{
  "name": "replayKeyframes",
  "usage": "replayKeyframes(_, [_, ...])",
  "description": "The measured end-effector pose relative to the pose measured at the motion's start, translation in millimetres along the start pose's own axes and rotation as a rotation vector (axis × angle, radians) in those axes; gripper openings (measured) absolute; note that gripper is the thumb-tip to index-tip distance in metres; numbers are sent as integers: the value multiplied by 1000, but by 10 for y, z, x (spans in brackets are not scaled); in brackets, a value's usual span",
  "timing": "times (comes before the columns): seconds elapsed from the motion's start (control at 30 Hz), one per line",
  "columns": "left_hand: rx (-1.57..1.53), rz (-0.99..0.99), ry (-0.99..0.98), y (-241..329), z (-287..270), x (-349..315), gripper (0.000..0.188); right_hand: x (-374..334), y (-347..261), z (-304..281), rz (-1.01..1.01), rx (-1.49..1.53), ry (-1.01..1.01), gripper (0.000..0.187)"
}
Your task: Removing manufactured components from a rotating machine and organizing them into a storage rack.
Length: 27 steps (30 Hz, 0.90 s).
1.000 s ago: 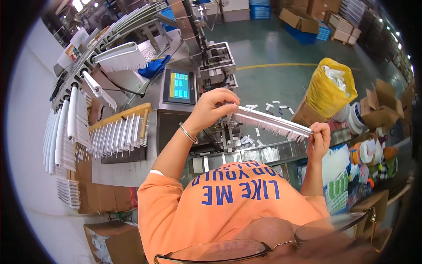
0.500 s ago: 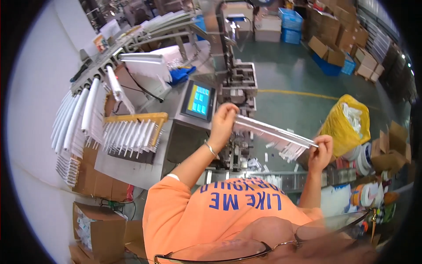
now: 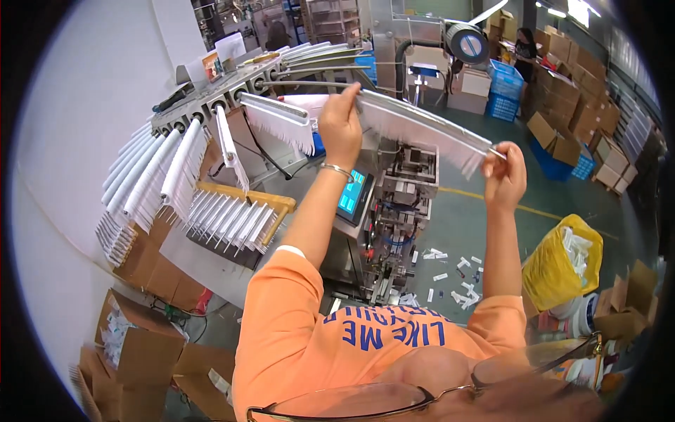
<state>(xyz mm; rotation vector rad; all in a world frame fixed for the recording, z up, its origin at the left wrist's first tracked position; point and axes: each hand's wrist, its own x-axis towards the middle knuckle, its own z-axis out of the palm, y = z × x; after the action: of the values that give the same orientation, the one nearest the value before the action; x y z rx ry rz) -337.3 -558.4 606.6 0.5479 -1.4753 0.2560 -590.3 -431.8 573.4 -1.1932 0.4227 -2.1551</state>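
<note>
Between my raised hands hangs a long thin rod [image 3: 425, 121] strung with a row of white strips, fringed along the lower edge. My left hand [image 3: 341, 126] pinches its left end, close to the tip of a bare metal rod [image 3: 306, 84] on a curved rack [image 3: 218, 105]; whether the two ends touch, I cannot tell. My right hand [image 3: 505, 174] has its fingers closed round the right end, slightly lower. Similar strip-laden rods [image 3: 148, 172] fan out from the rack at the left. Below them, a wooden-framed holder [image 3: 285, 202] bears several loaded rods.
A machine with a touch screen [image 3: 354, 193] stands beneath my hands. White scraps [image 3: 464, 292] litter the green floor. To the right are a yellow sack [image 3: 555, 271] and cardboard boxes [image 3: 552, 133]. More cartons [image 3: 151, 352] sit at lower left. A person [image 3: 524, 56] stands far back.
Both hands have risen and moved farther forward with the rod, bringing its left end up to the rack's bare rod. The view has tilted up, showing more background.
</note>
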Motion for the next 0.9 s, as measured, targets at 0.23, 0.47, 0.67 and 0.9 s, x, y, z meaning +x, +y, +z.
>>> replayKeyframes(0.23, [237,-41,88,-34,-101,89,34,414,310,424,48,103,-181,24])
replayKeyframes(0.47, [20,47,-387,589,-632,-795,34,607,1093,1393,175,30,-322,19])
replayKeyframes(0.67, [-139,299,-602,672,-2034,-1140,31,584,1346,1496,73,-215,-34,32])
replayKeyframes(0.9, [174,-75,-589,282,-3403,-1572,21,538,1396,1614,-12,-130,-98,38])
